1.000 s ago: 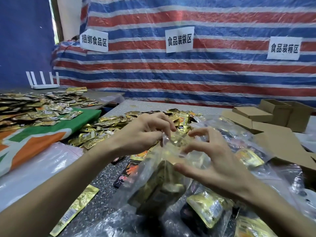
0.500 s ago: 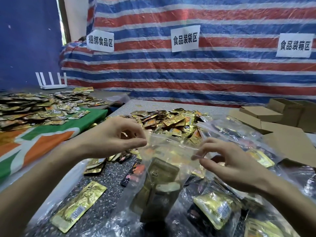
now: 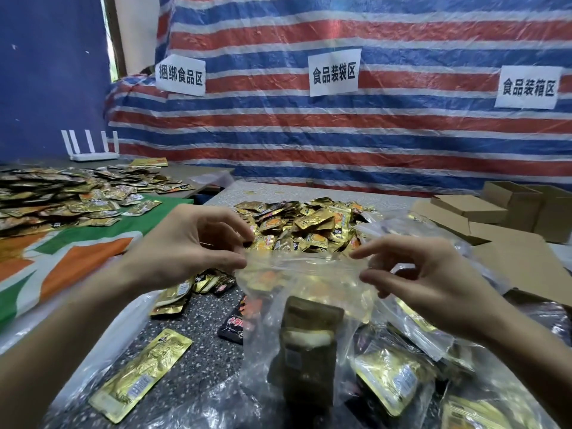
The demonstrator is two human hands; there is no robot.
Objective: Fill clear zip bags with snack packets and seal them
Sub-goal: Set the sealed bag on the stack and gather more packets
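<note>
A clear zip bag (image 3: 305, 292) hangs upright in front of me with gold snack packets (image 3: 306, 345) standing inside it. My left hand (image 3: 192, 243) pinches the left end of the bag's zip strip between thumb and forefinger. My right hand (image 3: 424, 274) pinches the right end of the same strip, its other fingers curled. The strip is stretched flat between both hands. A heap of loose gold and orange snack packets (image 3: 306, 227) lies on the grey table (image 3: 204, 363) just behind the bag.
Filled clear bags (image 3: 399, 376) lie at the lower right. A single gold packet (image 3: 142, 373) lies at the lower left. Flat cardboard boxes (image 3: 483, 218) are stacked at the right. A second packet heap (image 3: 71, 196) covers the left table, with a white router (image 3: 93, 147) behind.
My hands have slid apart along the top of the bag, from the middle out to its two ends, and the zip strip now lies stretched flat between them.
</note>
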